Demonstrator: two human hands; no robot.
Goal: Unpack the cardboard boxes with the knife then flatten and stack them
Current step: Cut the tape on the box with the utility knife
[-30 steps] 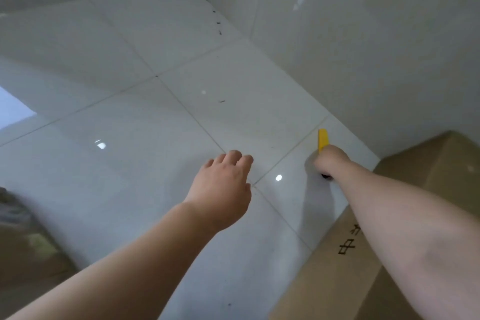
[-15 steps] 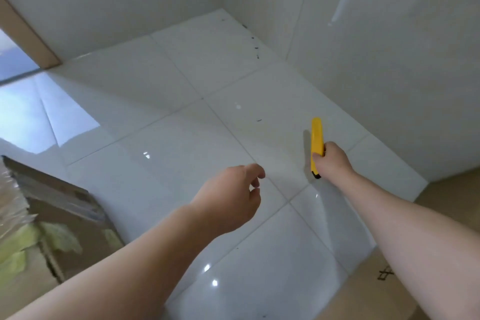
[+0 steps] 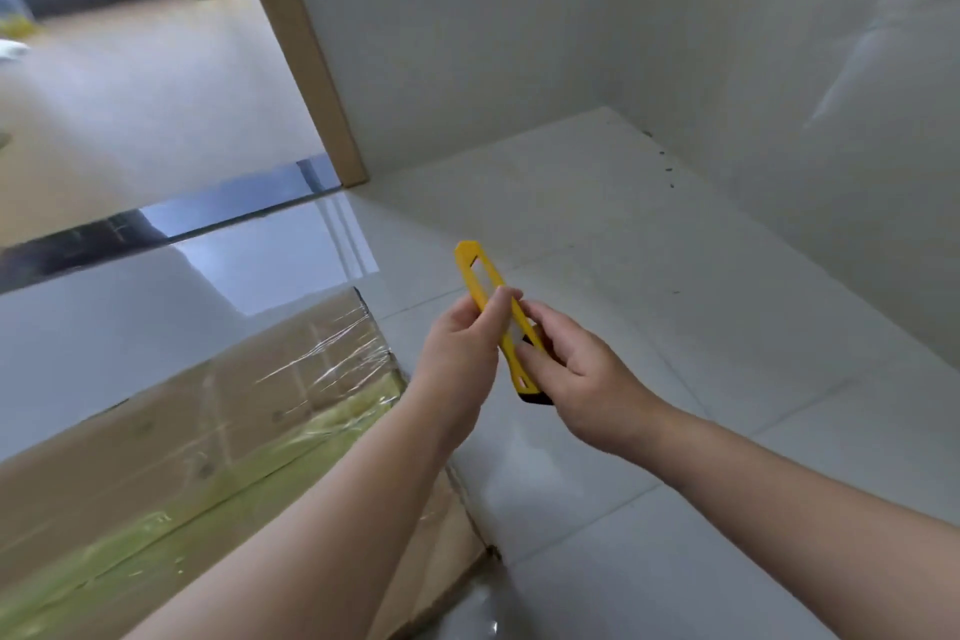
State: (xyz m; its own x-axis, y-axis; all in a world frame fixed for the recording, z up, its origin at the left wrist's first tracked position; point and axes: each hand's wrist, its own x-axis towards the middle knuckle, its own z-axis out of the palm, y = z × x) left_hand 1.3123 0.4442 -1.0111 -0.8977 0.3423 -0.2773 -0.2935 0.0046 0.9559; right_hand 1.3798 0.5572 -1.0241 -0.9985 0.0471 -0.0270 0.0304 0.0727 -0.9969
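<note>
**Knife readied in both hands beside a still-wrapped box**

Head view. The knife (image 3: 497,322), a slim yellow utility cutter with a black butt end, is held in the air just right of the cardboard box (image 3: 218,426), between the two hands. The left hand (image 3: 460,353) pinches the yellow body near its middle, fingertips curled onto it. The right hand (image 3: 582,382) grips the lower part near the black end, fingers wrapped round the handle. No blade shows beyond the yellow tip, though it is too small to be sure.

By its look the cutter is light, rigid plastic and somewhat slick. The safe hold is the one the right hand has, on the rear of the handle away from the tip, thumb free for a slider.

The box lies on the glossy white tiled floor (image 3: 649,276), left of the knife and partly under the left forearm. Its top is bound in clear stretch film (image 3: 322,348) with a yellowish tape band (image 3: 171,525) along it. I judge it stiff along the edges, yielding across the panel, and slippery where the film covers it, so a steadying hand belongs on a corner. It is sealed, and its contents cannot be seen.

Beyond the box, a wooden door frame (image 3: 306,68) opens onto another room.
</note>
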